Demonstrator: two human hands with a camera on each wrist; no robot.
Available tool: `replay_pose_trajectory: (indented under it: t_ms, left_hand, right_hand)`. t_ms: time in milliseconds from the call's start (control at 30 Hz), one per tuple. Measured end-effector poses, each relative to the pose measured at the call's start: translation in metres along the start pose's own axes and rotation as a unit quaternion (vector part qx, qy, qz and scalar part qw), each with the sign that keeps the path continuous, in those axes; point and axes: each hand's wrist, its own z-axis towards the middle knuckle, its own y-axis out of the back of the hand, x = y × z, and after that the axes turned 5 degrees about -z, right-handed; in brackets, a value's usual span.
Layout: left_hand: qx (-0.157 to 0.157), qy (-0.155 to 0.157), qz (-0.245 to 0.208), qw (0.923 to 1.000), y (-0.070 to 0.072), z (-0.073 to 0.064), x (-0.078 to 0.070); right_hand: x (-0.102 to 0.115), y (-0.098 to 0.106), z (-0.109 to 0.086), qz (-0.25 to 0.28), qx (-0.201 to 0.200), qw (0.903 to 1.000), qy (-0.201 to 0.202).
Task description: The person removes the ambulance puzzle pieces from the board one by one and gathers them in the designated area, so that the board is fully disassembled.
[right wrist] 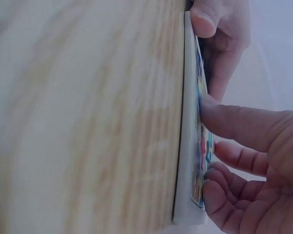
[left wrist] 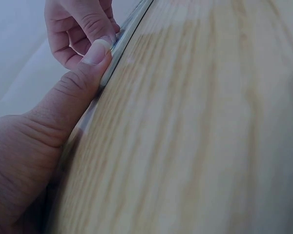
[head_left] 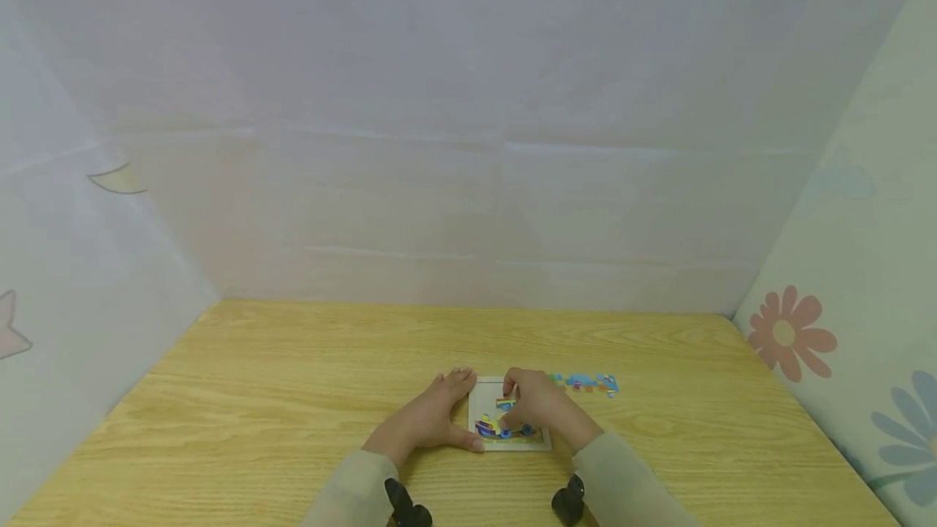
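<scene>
A small picture puzzle in a pale frame tray (head_left: 512,447) lies near the front of the table. My left hand (head_left: 436,413) steadies its left side, the thumb over the near corner and the straight fingers up by the far corner. Over the tray, my right hand (head_left: 540,402) pinches a blue puzzle piece (head_left: 505,404) between thumb and curled fingers. In the right wrist view this piece (right wrist: 209,150) stands slightly raised from the picture. Fitted colourful pieces (head_left: 486,428) fill the near part of the tray; the right hand hides some of them.
Several loose puzzle pieces (head_left: 584,383) lie in a row to the right of the tray, partly behind the right hand. The wooden table (head_left: 293,381) ends at a pale cloth backdrop (head_left: 468,226), with patterned cloth on both sides.
</scene>
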Motion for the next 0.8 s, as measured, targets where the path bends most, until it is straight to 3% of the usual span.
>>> replay_pose_trajectory:
  t_ms: [467,800]
  left_hand:
    - [0.001,0.002,-0.002,1.0,-0.0003,0.0003,0.0009]
    - [-0.002,-0.001,-0.001,1.0,0.0005,-0.0006,0.0006]
  right_hand:
    - [0.0019,-0.0021,0.0001,-0.025,-0.016,0.9996,-0.004]
    - [-0.0036,-0.0064,-0.0032,0.007,-0.033,0.9994,0.01]
